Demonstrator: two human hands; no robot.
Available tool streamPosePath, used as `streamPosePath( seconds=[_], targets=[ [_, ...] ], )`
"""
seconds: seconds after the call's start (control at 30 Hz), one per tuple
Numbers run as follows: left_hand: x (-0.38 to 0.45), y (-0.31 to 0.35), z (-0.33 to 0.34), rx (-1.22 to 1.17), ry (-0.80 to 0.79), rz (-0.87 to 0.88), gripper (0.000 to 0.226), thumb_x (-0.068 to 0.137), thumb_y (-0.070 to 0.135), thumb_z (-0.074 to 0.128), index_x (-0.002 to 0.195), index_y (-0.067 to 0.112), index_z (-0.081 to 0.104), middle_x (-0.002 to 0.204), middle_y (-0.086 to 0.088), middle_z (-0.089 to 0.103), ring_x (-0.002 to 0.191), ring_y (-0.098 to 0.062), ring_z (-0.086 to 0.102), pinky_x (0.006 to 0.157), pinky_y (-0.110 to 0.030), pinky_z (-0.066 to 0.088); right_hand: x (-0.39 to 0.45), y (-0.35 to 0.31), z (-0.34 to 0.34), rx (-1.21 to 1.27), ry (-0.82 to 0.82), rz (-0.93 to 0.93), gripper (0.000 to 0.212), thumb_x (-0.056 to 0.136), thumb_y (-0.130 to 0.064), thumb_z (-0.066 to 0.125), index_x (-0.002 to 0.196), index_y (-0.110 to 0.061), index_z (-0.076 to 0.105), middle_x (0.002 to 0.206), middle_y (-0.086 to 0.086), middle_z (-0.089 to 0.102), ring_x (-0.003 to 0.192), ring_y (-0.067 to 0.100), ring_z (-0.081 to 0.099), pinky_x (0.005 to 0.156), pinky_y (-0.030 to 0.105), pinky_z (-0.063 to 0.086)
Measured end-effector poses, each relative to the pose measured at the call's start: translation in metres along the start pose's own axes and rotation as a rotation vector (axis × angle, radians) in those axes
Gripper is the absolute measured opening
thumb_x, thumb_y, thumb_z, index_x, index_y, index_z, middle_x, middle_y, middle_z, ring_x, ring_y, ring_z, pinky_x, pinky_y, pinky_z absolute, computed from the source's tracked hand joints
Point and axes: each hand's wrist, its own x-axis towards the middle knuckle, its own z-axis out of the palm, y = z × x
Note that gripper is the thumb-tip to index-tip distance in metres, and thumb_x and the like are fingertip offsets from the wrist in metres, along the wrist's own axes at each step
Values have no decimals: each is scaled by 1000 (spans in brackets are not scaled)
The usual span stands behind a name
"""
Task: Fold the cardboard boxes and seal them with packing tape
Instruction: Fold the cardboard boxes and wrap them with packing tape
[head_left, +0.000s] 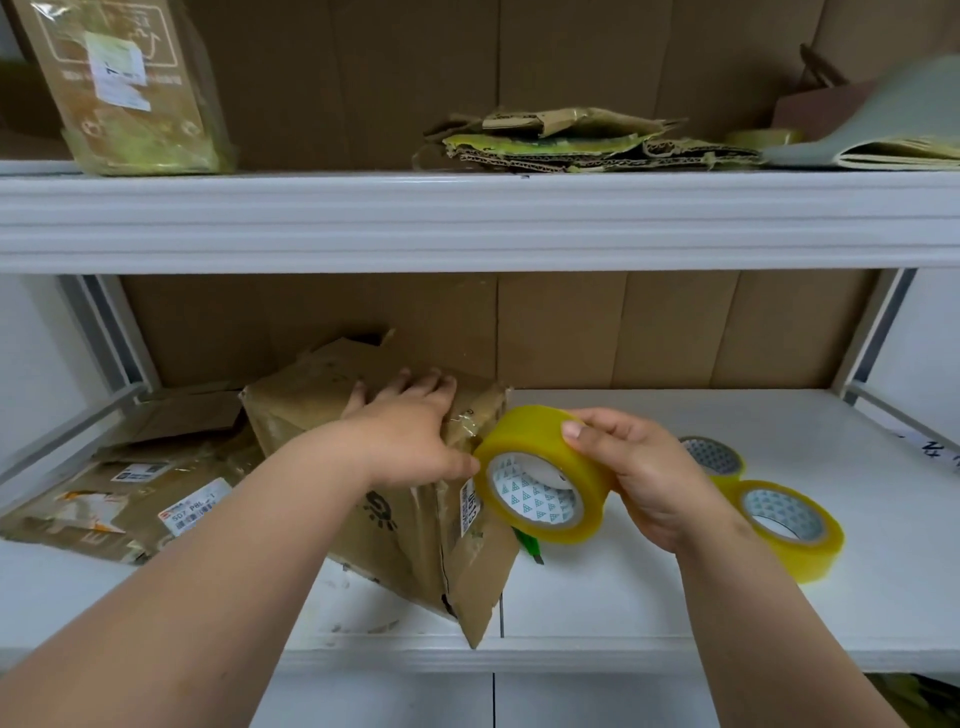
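A worn cardboard box (395, 499) is standing tilted on the white lower shelf (675, 587), one loose flap hanging past the shelf's front edge. The left hand (410, 431) is lying flat over the box's top face, fingers stretched out and spread toward the back, the thumb reaching down the right side where crinkled old tape is showing; it is pressing on the box rather than curling round it. Just to the right of that thumb, touching or nearly touching it, the right hand (628, 467) is holding a roll of yellowish packing tape (540, 475) clear of the shelf, fingers curled over the outer rim and its open core facing the camera. The roll is hovering beside the box's upper right corner, partly in front of a white label on the box's side. A small green object (527, 545) is peeking out beneath the roll; what it is cannot be told. Two more tape rolls (779, 525) are lying on the shelf behind the right wrist. Flattened cardboard with shipping labels (130, 499) is piling up to the left of the box, and on the upper shelf (467, 218) torn cardboard scraps (582, 140) and a brown paper package (130, 88) are resting.
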Motion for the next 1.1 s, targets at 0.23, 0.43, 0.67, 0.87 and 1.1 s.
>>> streamPosePath(
  seconds=[0.23,0.43,0.67,0.87,1.1],
  targets=[
    [7,-7,-8,51,89,159,74,97,41,53,158,30,13,166,10,5,152,-22,6,123,-41,15,2,7,7,45,-44,-43,41,64,-55,79,88,-21,78,81,7,74,72,16,68,69,29,53],
    [10,-19,12,26,387,171,62,97,24,51,150,47,30,156,15,32,140,-21,34,108,-45,41,0,19,24,261,-135,-5,38,74,-26,72,107,-8,71,96,10,74,85,19,69,72,25,54],
    [13,-32,24,-130,404,193,53,101,36,46,150,47,30,158,18,29,145,-13,32,115,-46,33,-10,31,38,190,-258,33,27,89,-35,60,104,-17,75,103,6,74,94,14,68,81,24,51],
    [18,-36,19,-193,369,210,47,103,32,46,147,46,37,156,20,32,144,-9,32,116,-35,33,-19,42,49,80,-183,36,32,88,-46,58,105,-23,72,107,3,74,101,17,68,93,35,52],
    [19,-33,19,-236,317,179,52,103,24,46,149,45,33,158,20,27,146,-7,26,110,-18,20,-36,66,66,60,-69,43,26,89,-56,59,83,-34,72,84,-5,72,78,5,65,69,15,50]
  ],
)
